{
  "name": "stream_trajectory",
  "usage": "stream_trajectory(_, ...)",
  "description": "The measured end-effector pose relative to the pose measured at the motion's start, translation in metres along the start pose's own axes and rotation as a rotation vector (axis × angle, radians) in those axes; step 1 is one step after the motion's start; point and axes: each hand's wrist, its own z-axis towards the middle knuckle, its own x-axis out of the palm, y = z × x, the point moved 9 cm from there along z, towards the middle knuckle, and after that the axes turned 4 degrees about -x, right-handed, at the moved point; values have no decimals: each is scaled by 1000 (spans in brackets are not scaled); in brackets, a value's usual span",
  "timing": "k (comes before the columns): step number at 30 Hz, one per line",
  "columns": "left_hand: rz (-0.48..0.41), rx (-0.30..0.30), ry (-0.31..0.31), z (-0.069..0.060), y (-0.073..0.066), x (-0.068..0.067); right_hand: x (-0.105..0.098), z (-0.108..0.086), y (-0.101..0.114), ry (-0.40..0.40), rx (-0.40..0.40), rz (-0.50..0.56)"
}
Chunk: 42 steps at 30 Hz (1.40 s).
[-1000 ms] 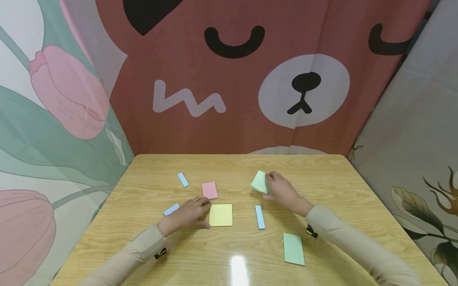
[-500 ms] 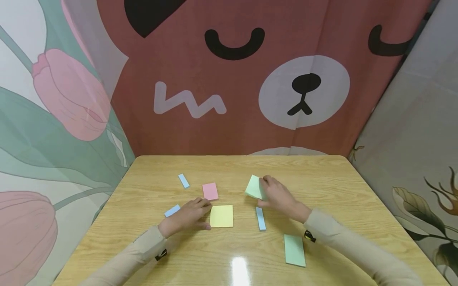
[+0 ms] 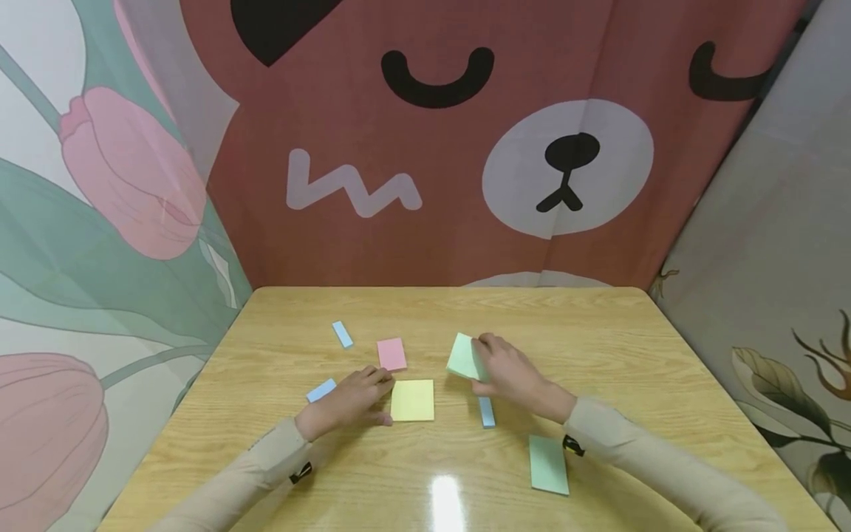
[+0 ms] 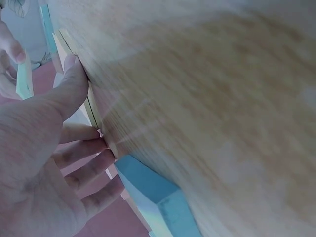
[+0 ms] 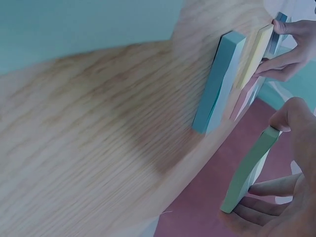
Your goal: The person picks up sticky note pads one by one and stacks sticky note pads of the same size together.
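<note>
My right hand [image 3: 512,373] pinches a light green sticky note pad [image 3: 463,356] by its edges, thumb on one side and fingers on the other. The right wrist view shows this pad [image 5: 249,170] tilted and raised off the table. My left hand [image 3: 349,403] rests by the left edge of a yellow sticky note pad [image 3: 413,400], thumb and fingertips touching it, fingers fairly straight. Just behind the yellow pad lies a pink sticky note pad [image 3: 391,354]. Below the right hand, a narrow blue sticky note pad [image 3: 487,414] is partly covered.
Another narrow blue pad [image 3: 322,390] lies beside the left hand, and a third blue pad [image 3: 342,334] sits farther back. Nearer the front right is a second green pad [image 3: 548,464]. The wooden table [image 3: 299,310] ends at a printed curtain [image 3: 452,244].
My right hand has carried the light green pad left and slightly nearer, and now covers part of the blue pad below. The left hand stays by the yellow pad.
</note>
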Motion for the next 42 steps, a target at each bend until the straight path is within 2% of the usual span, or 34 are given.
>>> stream_trajectory(6,20,5,-11,1,0,-2,3,2,7,33,-1,18)
stream_trajectory(13,3,-13,14,0,2,0,4,4,20,37,-32,41)
stream_trajectory(26,23,-3,-11,-2,0,-2,10,10,37,129,-29,68)
stream_trajectory(31,31,-6,-8,0,-1,-3,13,14,44,134,-51,52)
stream_trajectory(37,43,-19,16,1,1,3,19,17,55,139,-99,25)
stream_trajectory(42,41,-19,6,1,1,3,24,20,62,152,-115,29)
